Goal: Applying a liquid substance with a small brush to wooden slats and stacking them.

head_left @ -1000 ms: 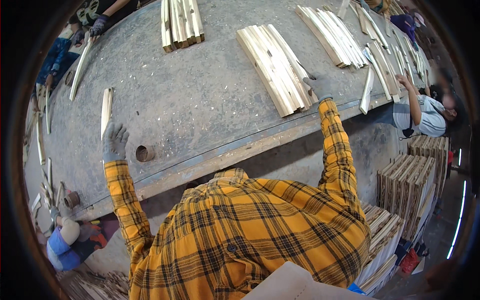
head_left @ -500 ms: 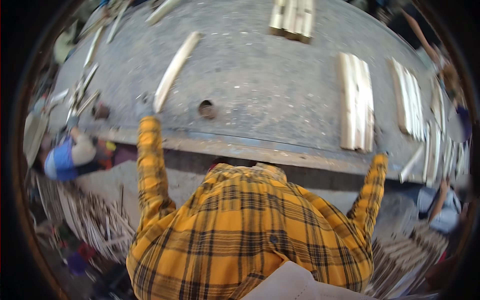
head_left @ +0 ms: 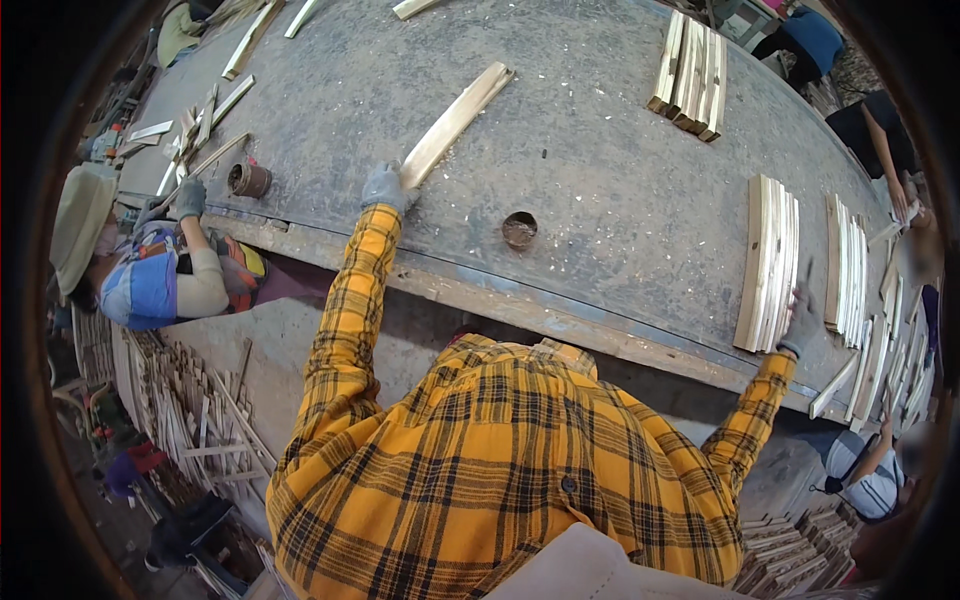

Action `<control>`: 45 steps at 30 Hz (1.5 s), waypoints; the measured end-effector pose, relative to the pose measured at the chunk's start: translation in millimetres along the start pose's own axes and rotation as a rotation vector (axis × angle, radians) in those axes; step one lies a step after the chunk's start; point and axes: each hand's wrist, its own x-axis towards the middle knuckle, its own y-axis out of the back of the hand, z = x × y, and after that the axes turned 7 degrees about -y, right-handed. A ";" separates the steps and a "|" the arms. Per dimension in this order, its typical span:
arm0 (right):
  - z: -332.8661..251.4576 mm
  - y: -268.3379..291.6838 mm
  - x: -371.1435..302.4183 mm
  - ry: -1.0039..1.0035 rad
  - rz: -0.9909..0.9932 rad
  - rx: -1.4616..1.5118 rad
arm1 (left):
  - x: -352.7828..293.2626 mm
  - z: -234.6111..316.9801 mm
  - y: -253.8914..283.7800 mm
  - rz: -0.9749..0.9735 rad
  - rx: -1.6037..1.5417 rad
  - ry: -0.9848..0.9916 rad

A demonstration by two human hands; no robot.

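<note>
A gloved left hand (head_left: 383, 187), left of the frame's centre, touches the near end of a lone plank (head_left: 455, 125), which slants toward the upper middle across a grey desk (head_left: 610, 200). Whether its fingers grip the wood, I cannot tell. At right, the blurred right hand (head_left: 802, 322) is beside the lower end of a row of slats (head_left: 770, 265); its finger state is unclear too. A brown tin (head_left: 520, 231) stands mid-frame. Swinging the plank's near end rightward could knock the tin; an uneven push could skew the slats.
</note>
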 end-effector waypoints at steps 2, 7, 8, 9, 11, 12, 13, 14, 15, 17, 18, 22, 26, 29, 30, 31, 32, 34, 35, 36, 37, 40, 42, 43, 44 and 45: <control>-7.0 -26.5 -15.8 0.029 -0.124 0.038 | 8.4 -1.5 -16.2 0.116 -0.161 -0.144; -68.9 -148.6 -94.5 -0.017 -0.357 0.085 | 11.8 -33.5 -55.2 -0.687 -1.804 0.010; -73.0 -168.0 -109.4 0.015 -0.411 0.120 | -7.3 -22.9 -47.2 -0.670 -1.967 0.158; -76.5 -186.0 -123.4 0.015 -0.412 0.115 | -15.0 -25.0 -47.0 -0.673 -1.970 0.162; -92.8 -210.2 -155.1 0.058 -0.570 0.193 | -35.0 -41.1 -41.2 -0.871 -2.284 0.036; -103.4 -217.3 -170.0 0.060 -0.578 0.187 | -41.2 -52.6 -45.4 -0.861 -2.286 -0.009; -114.6 -220.9 -184.2 0.055 -0.597 0.154 | -50.1 -58.1 -40.7 -0.860 -2.292 -0.004; -126.1 -223.6 -198.7 0.052 -0.616 0.123 | -60.7 -60.4 -36.0 -0.849 -2.303 0.016; -138.4 -221.6 -211.1 0.051 -0.617 0.118 | -70.5 -64.1 -32.6 -0.842 -2.313 0.035; -169.6 -218.5 -229.8 0.025 -0.614 0.039 | -77.4 -76.5 -36.8 -0.828 -2.258 0.041; -172.2 -221.7 -237.0 0.025 -0.609 0.037 | -81.2 -80.3 -38.9 -0.734 -2.142 0.051; -180.0 -230.0 -253.8 0.044 -0.607 0.120 | -84.8 -77.4 -28.7 -0.519 -1.797 -0.055; -181.4 -229.5 -268.9 0.240 -0.547 0.008 | -100.7 -64.2 -3.3 -0.156 -0.730 -0.160; -181.5 -231.2 -268.4 0.252 -0.530 -0.022 | -94.5 -78.4 -14.7 -0.052 -0.121 -0.079; -179.3 -232.4 -267.1 0.251 -0.523 -0.021 | -92.8 -85.9 -21.2 -0.039 -0.135 -0.085; -176.3 -234.4 -266.1 0.244 -0.523 0.005 | -92.1 -90.3 -24.5 -0.027 -0.149 -0.090; -174.5 -235.5 -264.7 0.238 -0.522 0.033 | -92.5 -91.9 -25.4 -0.004 -0.183 -0.081; -175.1 -234.9 -264.1 0.241 -0.527 0.036 | -94.0 -101.4 -31.8 0.057 -0.196 -0.126; -176.6 -233.7 -264.5 0.245 -0.537 0.037 | -95.1 -103.7 -34.0 0.118 -0.209 -0.165; -176.8 -233.0 -264.4 0.244 -0.526 0.040 | -95.6 -104.0 -36.1 0.136 -0.223 -0.158; -174.9 -230.8 -264.0 0.264 -0.523 0.037 | -98.0 -97.0 -30.4 0.138 -0.226 -0.172; -183.3 -227.9 -263.6 0.292 -0.480 0.024 | -88.7 -84.9 -18.7 -0.049 -0.515 0.009; -187.8 -226.7 -265.3 0.239 -0.465 -0.027 | -75.4 -77.5 -15.9 -0.006 -0.567 -0.162; -188.4 -227.5 -265.7 0.236 -0.433 -0.022 | -67.6 -72.1 -13.4 0.038 -0.613 -0.292; -187.6 -227.6 -265.9 0.249 -0.437 0.015 | -57.1 -61.9 -8.1 0.038 -0.614 -0.324; -184.2 -225.5 -264.2 0.260 -0.439 0.050 | -43.2 -48.3 -1.9 -0.126 -0.784 -0.340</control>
